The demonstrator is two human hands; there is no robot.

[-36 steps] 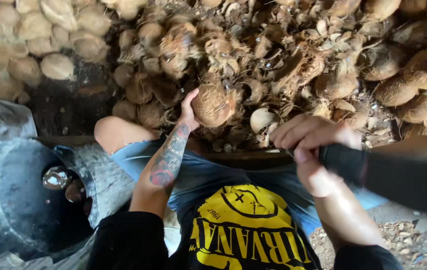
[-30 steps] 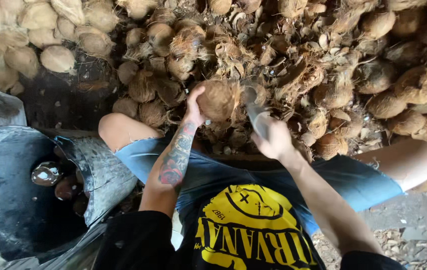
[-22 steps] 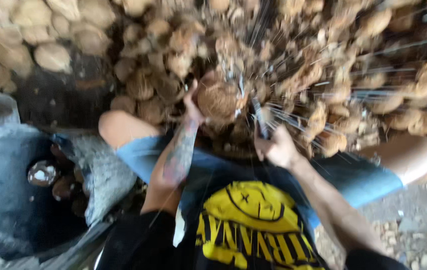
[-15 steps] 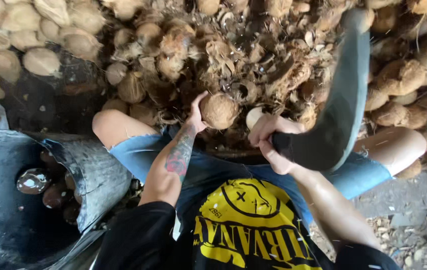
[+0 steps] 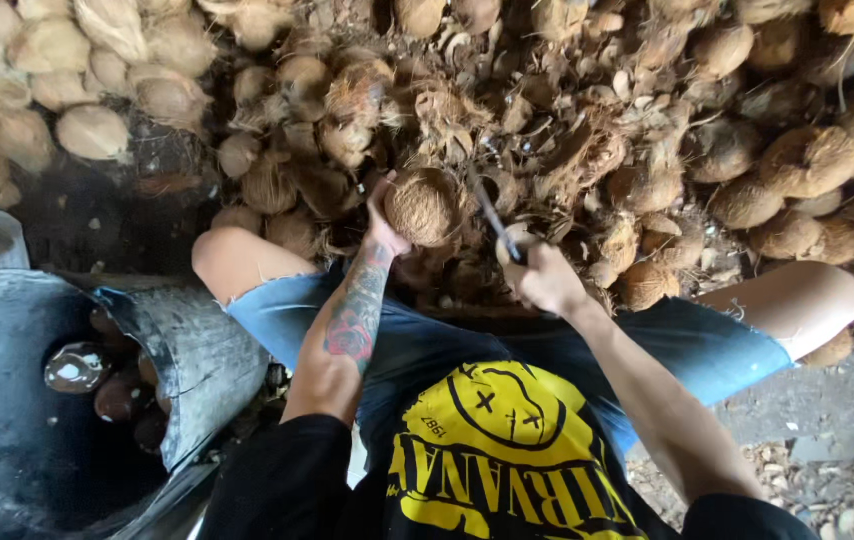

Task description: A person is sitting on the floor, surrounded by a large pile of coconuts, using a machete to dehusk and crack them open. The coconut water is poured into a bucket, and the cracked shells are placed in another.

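Note:
My left hand (image 5: 383, 215) grips a round brown husked coconut (image 5: 423, 205) and holds it out in front of my knees. My right hand (image 5: 544, 277) is closed on the handle of a long dark blade (image 5: 492, 212), whose edge points up and forward just right of the coconut. The blade's tip sits close to the coconut's right side; I cannot tell whether it touches. I sit with both bare knees spread, in blue shorts and a black shirt.
A large heap of coconuts and fibrous husk pieces (image 5: 647, 130) fills the ground ahead. Paler coconuts (image 5: 92, 130) lie at far left. A dark metal tub (image 5: 67, 400) at my left holds several wet dark coconuts. Gravel lies at lower right.
The blade was raised high on my right half a second ago and has come down beside the coconut. My left hand kept the coconut in about the same place.

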